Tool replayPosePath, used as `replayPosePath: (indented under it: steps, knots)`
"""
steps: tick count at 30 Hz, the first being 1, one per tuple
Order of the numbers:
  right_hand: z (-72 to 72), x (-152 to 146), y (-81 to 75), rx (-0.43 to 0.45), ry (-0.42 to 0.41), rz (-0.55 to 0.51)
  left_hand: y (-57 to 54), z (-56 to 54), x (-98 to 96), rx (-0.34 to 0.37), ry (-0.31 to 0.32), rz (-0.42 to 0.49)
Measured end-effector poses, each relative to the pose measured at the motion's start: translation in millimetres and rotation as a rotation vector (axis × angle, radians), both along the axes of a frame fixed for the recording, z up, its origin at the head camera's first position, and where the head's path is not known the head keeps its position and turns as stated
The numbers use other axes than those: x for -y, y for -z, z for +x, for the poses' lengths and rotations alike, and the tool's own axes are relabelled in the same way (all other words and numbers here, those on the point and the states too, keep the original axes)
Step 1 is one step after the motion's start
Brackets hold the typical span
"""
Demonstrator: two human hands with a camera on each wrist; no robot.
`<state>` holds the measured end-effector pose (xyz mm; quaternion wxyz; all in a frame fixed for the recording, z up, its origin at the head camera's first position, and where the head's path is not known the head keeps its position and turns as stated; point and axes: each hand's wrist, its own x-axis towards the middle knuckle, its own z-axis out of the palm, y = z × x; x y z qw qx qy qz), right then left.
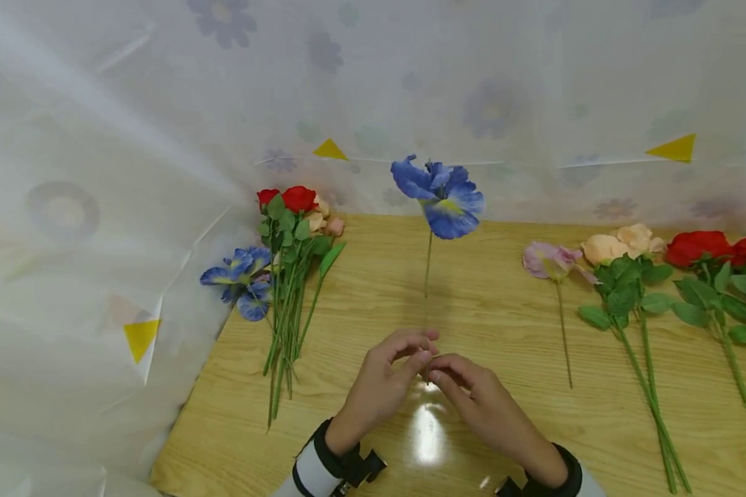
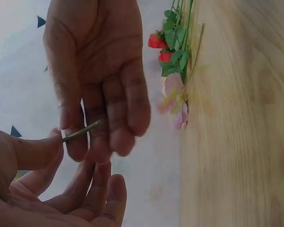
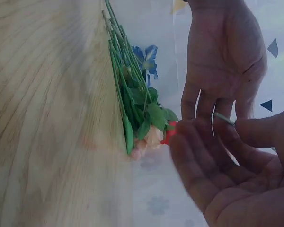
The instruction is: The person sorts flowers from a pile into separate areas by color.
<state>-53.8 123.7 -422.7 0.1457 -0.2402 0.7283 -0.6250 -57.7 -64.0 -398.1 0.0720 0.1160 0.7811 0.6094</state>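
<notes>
A blue iris [image 1: 450, 200] with a yellow-marked petal stands upright in the head view, its thin stem [image 1: 427, 276] running down to both hands. My left hand [image 1: 394, 362] pinches the lower stem between thumb and fingers. Just beside it, my right hand [image 1: 479, 393] pinches the stem close to its bottom end. In the left wrist view, the cut stem end [image 2: 92, 127] sticks out past the left thumb, across the right hand's fingers. Seen from the right wrist, a short piece of stem [image 3: 224, 118] shows at the right thumb.
Left on the wooden table [image 1: 224, 428] lies a bunch of red roses [image 1: 300, 199] and peach flowers, with another blue iris [image 1: 239, 276] beside it. To the right lie a pink flower [image 1: 550, 262], peach roses [image 1: 622, 243] and red roses [image 1: 699, 247]. A patterned sheet [image 1: 410, 83] hangs behind.
</notes>
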Motion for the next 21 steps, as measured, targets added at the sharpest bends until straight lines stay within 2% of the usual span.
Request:
replayPosePath:
  steps: [2,5,12,14,19,21]
  knots:
    - [-0.5,0.3,-1.0,0.013,0.021,0.010,0.9,0.3,-2.0,-0.001,0.008,-0.009]
    - [-1.7,0.7,-0.3,0.084,0.017,-0.078,2.7,0.4,-4.4,-0.003,0.014,-0.016]
    - [-2.9,-5.3,2.0,0.130,0.077,-0.088,3.1,1.6,-6.0,0.017,0.015,-0.057]
    - [-3.1,-6.6,2.5,0.136,0.062,-0.118,3.3,1.1,-6.4,0.011,-0.002,-0.054]
    - [-2.7,-7.9,3.6,0.149,0.003,-0.144,7.1,-1.2,-7.5,-0.055,-0.078,-0.025]
    - [-2.5,-7.6,3.9,0.163,-0.020,-0.155,8.8,-1.8,-8.5,-0.076,-0.075,-0.021]
